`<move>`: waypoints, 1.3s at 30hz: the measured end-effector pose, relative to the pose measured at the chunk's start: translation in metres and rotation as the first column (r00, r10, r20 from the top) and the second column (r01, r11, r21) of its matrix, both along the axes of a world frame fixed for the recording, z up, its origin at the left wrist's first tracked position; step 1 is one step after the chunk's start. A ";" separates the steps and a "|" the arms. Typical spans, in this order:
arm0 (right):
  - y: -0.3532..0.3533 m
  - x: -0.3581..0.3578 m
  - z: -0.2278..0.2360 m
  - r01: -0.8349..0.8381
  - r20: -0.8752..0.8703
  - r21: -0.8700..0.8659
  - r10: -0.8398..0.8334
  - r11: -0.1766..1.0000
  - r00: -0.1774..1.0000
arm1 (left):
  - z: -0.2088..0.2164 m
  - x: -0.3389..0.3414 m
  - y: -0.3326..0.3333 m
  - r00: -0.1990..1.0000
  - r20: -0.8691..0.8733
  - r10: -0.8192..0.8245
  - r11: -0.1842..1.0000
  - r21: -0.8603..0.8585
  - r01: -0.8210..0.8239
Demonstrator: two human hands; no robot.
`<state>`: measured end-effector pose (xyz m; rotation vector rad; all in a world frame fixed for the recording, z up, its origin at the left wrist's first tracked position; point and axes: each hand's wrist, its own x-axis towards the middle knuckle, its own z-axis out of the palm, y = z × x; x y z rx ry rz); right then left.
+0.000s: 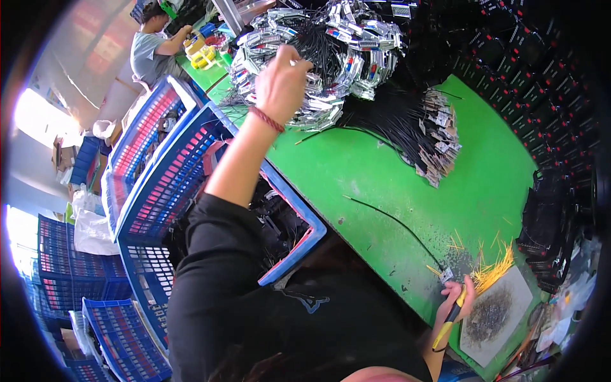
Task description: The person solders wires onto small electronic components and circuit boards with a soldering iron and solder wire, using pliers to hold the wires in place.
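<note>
My left hand (280, 79) reaches over a heap of silver metal connectors (375, 44) with black cables. Its fingers are curled together at the heap's near edge, and what they pinch is too small to make out. Low on the right, my right hand (459, 300) is closed round the yellow-and-black handle of what looks like a soldering iron (453, 313); its tip is hidden. Just beyond those fingers lies a small silver connector (447, 275), joined to a single black cable (398, 221) that curves across the green table (356, 172).
Thin yellow strands (499, 267) lie beside a scorched grey board (519, 296). A bundle of black cables (407, 127) with metal ends rests farther back. Rows of black units (509, 83) line the right. Blue crates (172, 172) stand left; another person (153, 48) sits at the far left.
</note>
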<state>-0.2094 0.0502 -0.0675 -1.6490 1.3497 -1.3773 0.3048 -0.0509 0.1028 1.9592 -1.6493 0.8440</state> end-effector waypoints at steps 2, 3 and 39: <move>0.001 0.001 -0.001 -0.012 -0.018 -0.011 0.011 1.000 1.000 | 0.010 0.032 -0.009 0.988 0.150 0.020 0.979 0.199 -0.050; 0.003 -0.001 -0.002 -0.024 -0.022 -0.015 0.023 1.000 0.999 | 0.016 0.035 -0.009 0.994 0.107 0.003 0.963 0.268 -0.032; -0.075 0.029 0.173 -0.060 0.527 -0.210 0.165 0.976 0.834 | 0.081 -0.314 -0.015 0.289 -0.421 -0.860 0.350 -0.073 0.934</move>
